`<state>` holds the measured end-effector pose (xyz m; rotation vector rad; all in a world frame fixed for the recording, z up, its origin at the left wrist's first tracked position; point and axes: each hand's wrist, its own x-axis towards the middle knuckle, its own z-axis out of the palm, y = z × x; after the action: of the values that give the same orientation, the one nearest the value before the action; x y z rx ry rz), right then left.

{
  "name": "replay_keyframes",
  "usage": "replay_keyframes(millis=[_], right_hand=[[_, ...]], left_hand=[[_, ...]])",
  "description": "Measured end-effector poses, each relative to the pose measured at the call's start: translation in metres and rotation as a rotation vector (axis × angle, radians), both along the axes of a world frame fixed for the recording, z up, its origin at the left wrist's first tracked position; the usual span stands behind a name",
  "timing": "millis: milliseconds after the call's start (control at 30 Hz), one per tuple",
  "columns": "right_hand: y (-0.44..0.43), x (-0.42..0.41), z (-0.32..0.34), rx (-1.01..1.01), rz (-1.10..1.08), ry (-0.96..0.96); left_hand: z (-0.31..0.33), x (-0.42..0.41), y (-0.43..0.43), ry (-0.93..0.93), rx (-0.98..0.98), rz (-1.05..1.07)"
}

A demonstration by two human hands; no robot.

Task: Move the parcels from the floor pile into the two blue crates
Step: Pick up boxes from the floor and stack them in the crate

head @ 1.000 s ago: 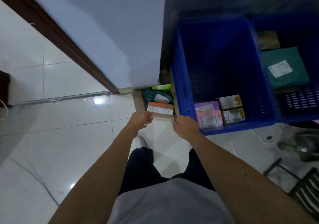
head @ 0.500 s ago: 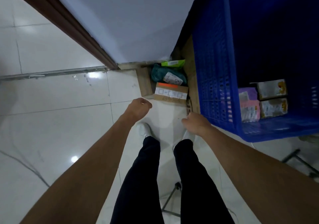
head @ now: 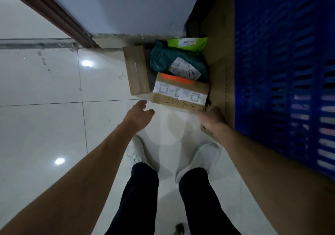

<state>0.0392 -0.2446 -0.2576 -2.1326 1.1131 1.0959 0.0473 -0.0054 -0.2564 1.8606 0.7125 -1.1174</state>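
A small pile of parcels lies on the floor in the corner between the wall and a blue crate (head: 282, 75). Nearest me is a cardboard box (head: 181, 93) with a white label, orange tape and handwriting. Behind it lies a dark green mailer bag (head: 163, 59) and a lime green pouch (head: 188, 43). A plain brown box (head: 136, 70) stands to their left. My left hand (head: 139, 116) hovers just short of the labelled box's left corner, fingers loosely spread, holding nothing. My right hand (head: 211, 117) touches that box's near right corner; its fingers are hard to make out.
A flat cardboard sheet (head: 219, 57) stands between the pile and the crate's slotted wall. A light wall (head: 117, 6) with a brown door frame (head: 52, 13) closes the corner. My white shoes (head: 203, 157) stand on glossy white tiles just behind my hands.
I have bent lower and closer to the pile. Both hands moved forward to the labelled cardboard box; the left hand's fingers have loosened from a curl.
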Motion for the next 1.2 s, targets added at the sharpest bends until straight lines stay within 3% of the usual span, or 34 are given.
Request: replay_keyframes(millis=[100,467,667,867,1200], right_hand=[[-0.009,0.008,-0.040,0.093,-0.124,-0.064],[-0.019,0.031,-0.048,0.195,-0.323,-0.074],[-0.012,0.021,-0.029,0.162,-0.300,-0.101],[-0.010,0.006,0.003,0.133,-0.344,-0.154],[0.021,-0.001,0.138,0.169,-0.285,-0.246]], left_hand=[[-0.038,0.013,-0.008,-0.049,-0.008,-0.075],[-0.066,0.033,-0.014,-0.034,0.028,-0.206],[-0.032,0.027,-0.012,-0.012,0.030,-0.185],[0.010,0.022,-0.015,-0.110,0.071,-0.114],[0.152,0.020,0.018,-0.113,0.041,0.093]])
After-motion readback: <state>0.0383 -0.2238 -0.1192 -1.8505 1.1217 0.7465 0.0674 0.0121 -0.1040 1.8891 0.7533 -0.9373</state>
